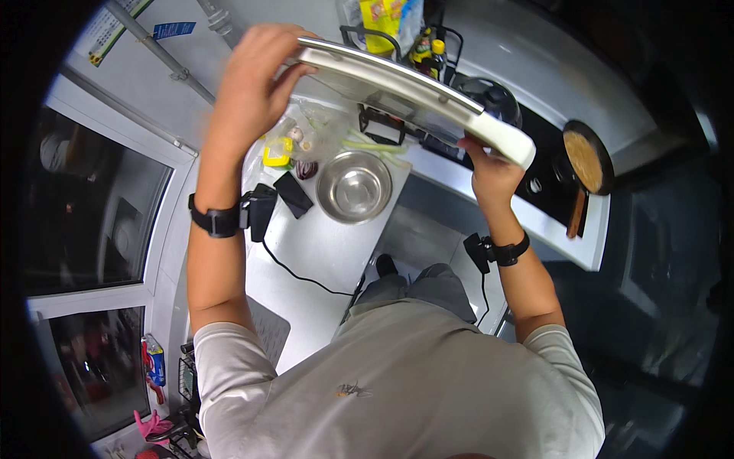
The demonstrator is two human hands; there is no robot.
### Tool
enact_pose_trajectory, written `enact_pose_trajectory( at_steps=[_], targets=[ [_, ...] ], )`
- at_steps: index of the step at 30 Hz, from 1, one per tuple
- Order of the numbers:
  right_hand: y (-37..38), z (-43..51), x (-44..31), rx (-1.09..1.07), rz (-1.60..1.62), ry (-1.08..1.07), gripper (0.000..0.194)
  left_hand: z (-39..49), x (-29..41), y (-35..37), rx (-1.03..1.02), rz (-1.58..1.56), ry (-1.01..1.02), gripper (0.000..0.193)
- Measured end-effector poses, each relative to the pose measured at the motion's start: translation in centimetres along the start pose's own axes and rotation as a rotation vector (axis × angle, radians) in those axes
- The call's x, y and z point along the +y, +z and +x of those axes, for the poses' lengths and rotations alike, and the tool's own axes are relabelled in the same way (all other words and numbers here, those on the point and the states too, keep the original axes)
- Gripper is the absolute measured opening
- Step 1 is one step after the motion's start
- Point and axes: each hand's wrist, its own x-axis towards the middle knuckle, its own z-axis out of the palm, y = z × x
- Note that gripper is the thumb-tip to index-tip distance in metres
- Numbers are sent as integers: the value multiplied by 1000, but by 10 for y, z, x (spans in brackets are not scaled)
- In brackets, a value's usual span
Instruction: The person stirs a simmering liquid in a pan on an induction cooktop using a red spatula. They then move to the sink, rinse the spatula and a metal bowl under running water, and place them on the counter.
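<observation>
My left hand [255, 86] grips the left end of a flat white board [395, 86], its thumb underneath. A shiny metal strip runs along the board's edge. The board is raised over the counter and seen nearly edge-on, so most of its faces are hidden. Near its rounded white right end, my right hand [496, 175] holds it from below. Beneath the board, a stainless steel bowl [355, 189] stands on the white counter [309, 252]. Scallions [375, 146], a red onion [306, 169] and a dark phone-like slab [293, 195] lie about the bowl.
A frying pan [584, 158] with tan contents and a wooden handle sits on the black cooktop [542, 158]. Bottles [437, 57] and bags stand in a rack behind. Garlic [295, 135] and a yellow-lidded container [278, 152] lie left. Cables hang from both wrist devices.
</observation>
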Motion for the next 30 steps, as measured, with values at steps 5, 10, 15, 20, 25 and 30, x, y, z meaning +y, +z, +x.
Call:
enact_pose_trajectory(
  at_steps=[5,10,15,20,25,30],
  targets=[
    [23,30,63,-71,4,62,32,-1,-58,54,-65,-26,-77,30],
    [40,46,90,-112,177,144,29,-3,-88,81,-108,16,-116,29],
    [38,70,99,-177,121,157,32,9,-122,101,-171,20,-138,28],
    [51,84,128,-129,234,287,38,21,-153,130,-238,17,-141,26],
    [53,83,153,-122,148,317,39,24,-157,155,-286,-19,-200,27],
    [44,97,173,-172,77,286,40,39,-154,165,-309,-32,-272,32]
  ],
)
